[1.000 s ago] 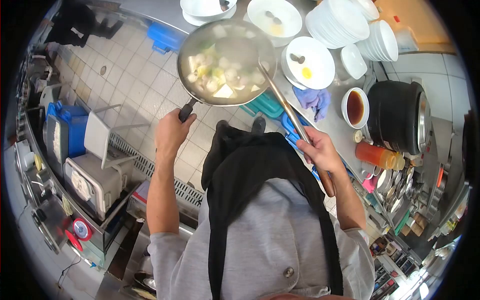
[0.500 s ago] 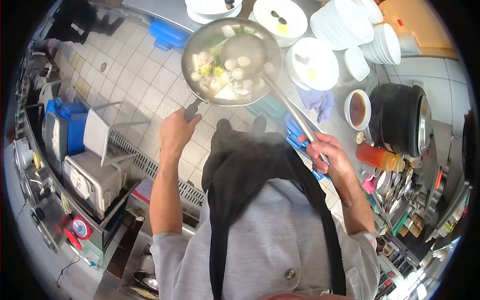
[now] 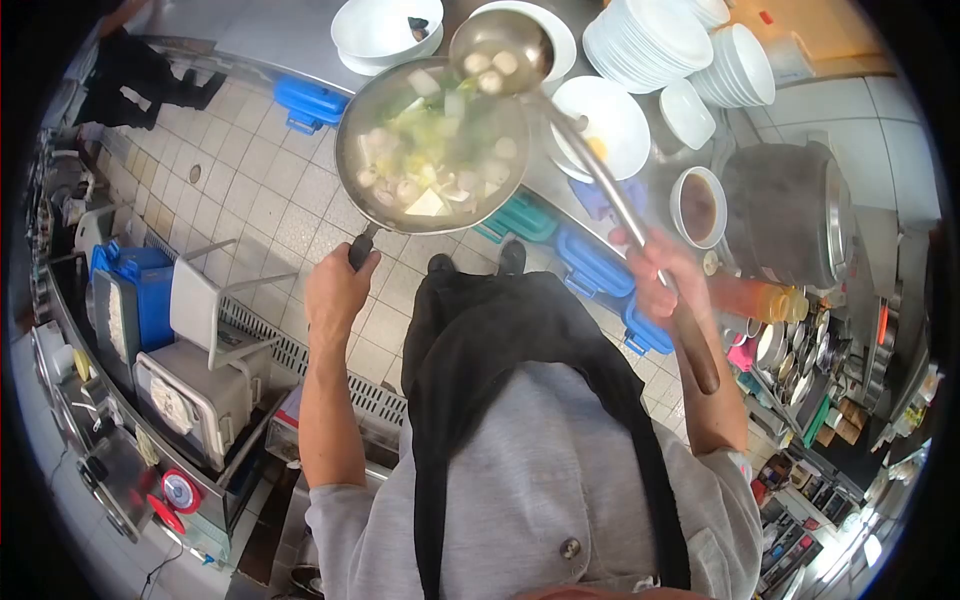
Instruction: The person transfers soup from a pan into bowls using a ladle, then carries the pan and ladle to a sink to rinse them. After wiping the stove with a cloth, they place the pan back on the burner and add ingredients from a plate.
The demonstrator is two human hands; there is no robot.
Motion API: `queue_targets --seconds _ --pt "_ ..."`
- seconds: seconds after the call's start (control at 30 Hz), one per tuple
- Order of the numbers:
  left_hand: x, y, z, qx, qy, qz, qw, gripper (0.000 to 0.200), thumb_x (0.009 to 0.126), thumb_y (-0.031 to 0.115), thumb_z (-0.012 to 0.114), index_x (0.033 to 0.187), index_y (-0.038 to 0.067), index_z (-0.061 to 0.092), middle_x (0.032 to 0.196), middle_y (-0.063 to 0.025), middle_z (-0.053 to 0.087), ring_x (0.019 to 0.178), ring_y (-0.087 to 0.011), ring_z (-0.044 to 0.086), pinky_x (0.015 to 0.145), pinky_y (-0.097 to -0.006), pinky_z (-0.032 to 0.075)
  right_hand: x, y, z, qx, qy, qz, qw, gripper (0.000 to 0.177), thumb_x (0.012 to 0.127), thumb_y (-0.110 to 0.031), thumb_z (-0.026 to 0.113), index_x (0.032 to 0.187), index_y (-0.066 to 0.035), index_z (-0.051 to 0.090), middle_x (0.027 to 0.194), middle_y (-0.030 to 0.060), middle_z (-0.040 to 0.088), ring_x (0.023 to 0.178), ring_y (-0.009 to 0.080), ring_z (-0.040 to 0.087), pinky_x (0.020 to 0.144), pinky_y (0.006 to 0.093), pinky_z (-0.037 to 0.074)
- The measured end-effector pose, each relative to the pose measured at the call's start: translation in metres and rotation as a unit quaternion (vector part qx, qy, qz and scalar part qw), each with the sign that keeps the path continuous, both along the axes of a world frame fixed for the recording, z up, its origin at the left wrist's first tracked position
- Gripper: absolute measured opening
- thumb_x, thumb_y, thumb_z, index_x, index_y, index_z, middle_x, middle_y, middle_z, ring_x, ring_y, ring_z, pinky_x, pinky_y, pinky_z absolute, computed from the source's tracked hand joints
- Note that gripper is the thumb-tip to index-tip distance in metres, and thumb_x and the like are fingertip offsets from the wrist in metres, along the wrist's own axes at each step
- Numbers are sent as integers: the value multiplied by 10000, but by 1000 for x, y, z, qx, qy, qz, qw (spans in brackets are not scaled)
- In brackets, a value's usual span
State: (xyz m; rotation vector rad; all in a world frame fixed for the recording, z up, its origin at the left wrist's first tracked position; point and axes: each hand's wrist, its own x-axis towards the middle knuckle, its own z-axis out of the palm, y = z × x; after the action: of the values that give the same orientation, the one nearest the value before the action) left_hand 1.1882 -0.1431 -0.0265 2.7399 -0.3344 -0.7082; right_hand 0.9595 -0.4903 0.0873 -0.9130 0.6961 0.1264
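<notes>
My left hand [image 3: 340, 287] is wrapped round the black handle of a wide pan [image 3: 436, 150]. Steam rises from the pan, which holds broth, greens, white pieces and pale balls. My right hand [image 3: 665, 275] grips the long metal handle of a ladle [image 3: 620, 195]. The ladle's bowl, with several pale balls in it, is over the pan's far right rim and partly over a white bowl [image 3: 555, 38]. Nearer me on the right, another white bowl [image 3: 612, 125] contains something yellow; the ladle handle crosses in front of it.
White bowls [image 3: 650, 40] are stacked at the back right. A bowl of brown sauce [image 3: 698, 207], a dark cooker [image 3: 785, 215] and an orange bottle [image 3: 750, 298] stand at the right. Blue containers [image 3: 590, 262] sit below the counter. A person in dark clothing [image 3: 135, 75] is at the far left.
The ladle has risen out of the pan and moved away from me with balls in it. The pan has shifted slightly left and nearer to me.
</notes>
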Motion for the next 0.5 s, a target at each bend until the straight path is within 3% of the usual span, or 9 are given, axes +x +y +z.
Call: queue_targets --seconds 0.1,0.3,0.4,0.43,0.5 --pt "-2 2 -1 -10 -8 -4 1000 441 911 450 718 980 15 693 864 -227 716 861 -435 691 735 -517 520 19 -9 -3 8 -39 -37 999 432 979 -200 599 1281 107 572 716 -26 501 416 34 375 344 205 260" --pt "-3 2 -10 -38 -5 13 999 439 900 443 732 970 11 692 860 -231 715 855 -438 689 733 -521 517 64 -30 -34 -112 -20 -44 993 399 944 -164 639 1266 68 606 731 -17 520 516 52 456 428 215 298" --pt "-3 -1 -4 -36 1 16 999 438 896 423 746 958 -7 695 800 -232 692 807 -434 683 709 -484 507 76 -34 -40 -251 43 15 967 243 926 -201 665 1022 21 694 732 3 577 544 108 495 478 286 353" --pt "-3 0 -5 -37 -6 18 999 442 888 428 753 948 -7 698 798 -233 692 797 -432 682 703 -489 506 75 -35 -43 -251 43 16 967 243 926 -201 665 1022 21 694 732 3 577 544 108 495 478 286 353" --pt "-3 1 -4 -35 -12 24 999 446 880 433 760 938 -6 700 795 -234 692 786 -431 681 698 -493 506 72 -35 -53 -359 59 65 929 239 941 -233 659 979 1 690 732 4 587 544 102 501 479 292 368"
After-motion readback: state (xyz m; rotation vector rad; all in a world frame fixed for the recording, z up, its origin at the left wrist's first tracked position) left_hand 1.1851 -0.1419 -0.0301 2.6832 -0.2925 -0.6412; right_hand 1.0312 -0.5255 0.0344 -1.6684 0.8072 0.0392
